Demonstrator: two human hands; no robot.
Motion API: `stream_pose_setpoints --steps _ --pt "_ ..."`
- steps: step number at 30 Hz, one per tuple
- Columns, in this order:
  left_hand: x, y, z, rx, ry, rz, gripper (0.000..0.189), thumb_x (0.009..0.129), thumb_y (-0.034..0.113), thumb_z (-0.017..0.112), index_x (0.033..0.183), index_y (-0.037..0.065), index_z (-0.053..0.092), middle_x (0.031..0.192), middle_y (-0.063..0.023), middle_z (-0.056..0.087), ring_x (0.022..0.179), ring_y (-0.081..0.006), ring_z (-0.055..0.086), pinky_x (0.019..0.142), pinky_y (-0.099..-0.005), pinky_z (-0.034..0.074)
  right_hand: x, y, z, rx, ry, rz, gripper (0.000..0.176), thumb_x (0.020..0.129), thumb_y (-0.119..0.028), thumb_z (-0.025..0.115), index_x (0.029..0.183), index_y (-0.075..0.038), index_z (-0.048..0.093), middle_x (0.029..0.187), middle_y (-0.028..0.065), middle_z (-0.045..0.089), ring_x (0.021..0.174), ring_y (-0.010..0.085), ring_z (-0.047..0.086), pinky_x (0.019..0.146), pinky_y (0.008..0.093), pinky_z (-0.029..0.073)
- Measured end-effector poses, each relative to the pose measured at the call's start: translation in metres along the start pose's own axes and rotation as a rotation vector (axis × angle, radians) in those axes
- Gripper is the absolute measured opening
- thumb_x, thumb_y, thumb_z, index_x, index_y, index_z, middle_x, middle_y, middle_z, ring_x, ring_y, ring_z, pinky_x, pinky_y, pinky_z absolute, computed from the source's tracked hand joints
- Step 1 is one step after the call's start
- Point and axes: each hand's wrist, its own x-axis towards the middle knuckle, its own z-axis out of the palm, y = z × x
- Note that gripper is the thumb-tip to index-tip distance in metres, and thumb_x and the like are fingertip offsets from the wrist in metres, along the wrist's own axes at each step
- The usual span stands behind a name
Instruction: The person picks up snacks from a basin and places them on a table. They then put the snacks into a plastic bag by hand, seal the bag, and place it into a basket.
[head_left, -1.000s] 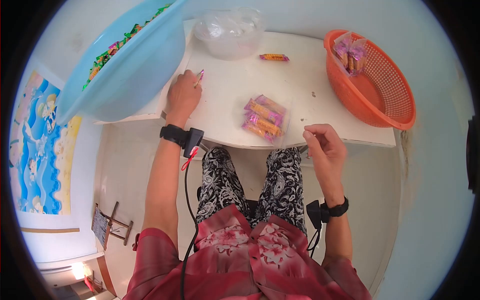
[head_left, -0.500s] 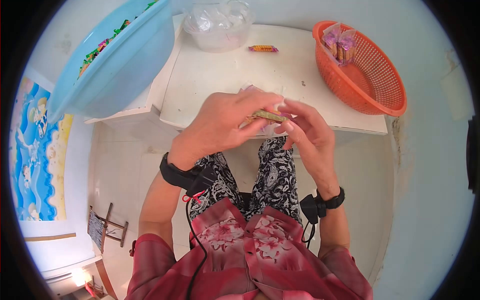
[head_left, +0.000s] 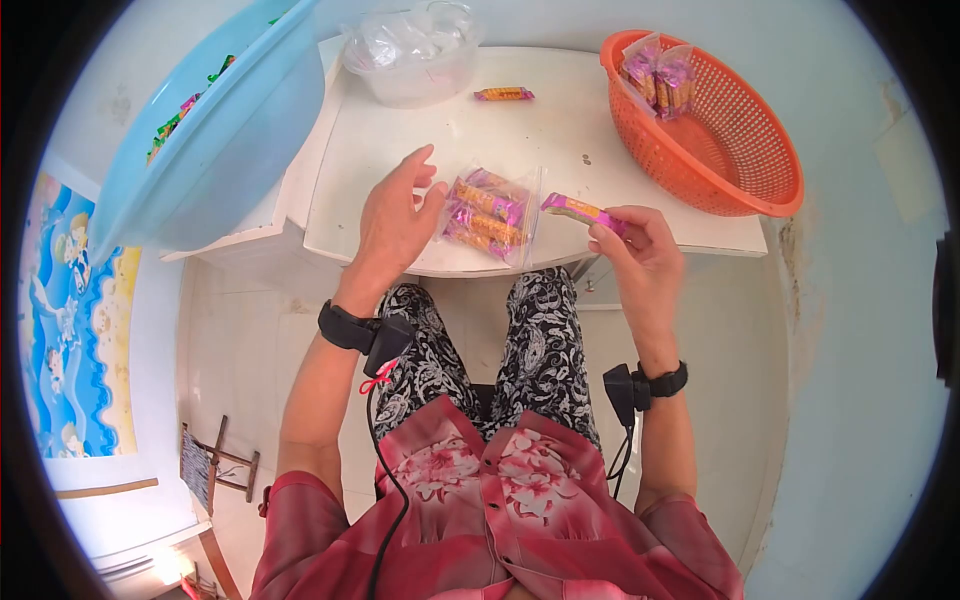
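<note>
While the right hand (head_left: 636,248) pinched a wrapped candy (head_left: 578,209) just beside the clear packet (head_left: 487,215), the left hand (head_left: 398,218) lay open, fingers spread, thumb at that packet's edge.

shirt (head_left: 500,500): red floral | trousers (head_left: 545,335): black-white patterned | wrist straps (head_left: 343,327): black, cabled sensor boxes (head_left: 388,343)

blue basin (head_left: 230,150): top cut off by the picture's edge; contents hidden behind its wall, save a few bright wrappers (head_left: 170,125) at the rim.
clear tub (head_left: 410,60): top cut off, contents too hazy to tell.
specks (head_left: 585,158) on the table (head_left: 400,150): too small to tell.
candy bar (head_left: 575,209): one end hidden under fingers of the right hand (head_left: 645,255); print unreadable.
</note>
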Motion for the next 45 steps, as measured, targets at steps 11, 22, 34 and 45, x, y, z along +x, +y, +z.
stream_pose_setpoints --steps 11,22,34,45 --pt "-0.007 0.009 0.011 -0.169 -0.112 -0.067 0.051 0.099 0.008 0.071 0.149 0.004 0.060 0.114 -0.0133 0.078 0.101 -0.0180 0.073 0.090 -0.0326 0.058 0.024 0.020 0.031 -0.122 -0.049 0.014 0.025 0.095 -0.006 0.082 0.113 0.003 0.066 0.099 0.0061 0.073 0.081 0.0088 0.067 0.071 0.0246 0.053" --pt "-0.001 -0.002 0.011 -0.407 -0.207 -0.157 0.060 0.106 0.013 0.066 0.161 0.003 0.048 0.136 -0.0180 0.073 0.118 -0.0201 0.071 0.103 -0.0342 0.056 0.039 0.020 0.036 -0.095 -0.130 0.181 0.026 0.093 -0.008 0.084 0.106 0.004 0.066 0.095 0.0076 0.072 0.074 0.0104 0.068 0.066 0.0251 0.057" --pt "-0.001 -0.002 0.014 -0.399 -0.217 -0.144 0.060 0.107 0.012 0.063 0.164 0.004 0.045 0.136 -0.0141 0.074 0.115 -0.0146 0.070 0.101 -0.0309 0.056 0.037 0.012 0.040 -0.456 -0.164 -0.167 0.017 0.089 -0.004 0.081 0.099 0.001 0.068 0.088 0.0048 0.071 0.069 0.0101 0.065 0.063 0.0282 0.052" --pt "-0.004 -0.003 0.018 -0.343 -0.184 -0.114 0.058 0.108 0.012 0.063 0.163 0.005 0.046 0.135 -0.0146 0.075 0.113 -0.0154 0.070 0.101 -0.0315 0.056 0.048 0.022 0.045 -0.118 -0.200 0.182 0.019 0.092 -0.008 0.083 0.098 0.000 0.066 0.086 0.0051 0.071 0.070 0.0093 0.064 0.065 0.0259 0.052"
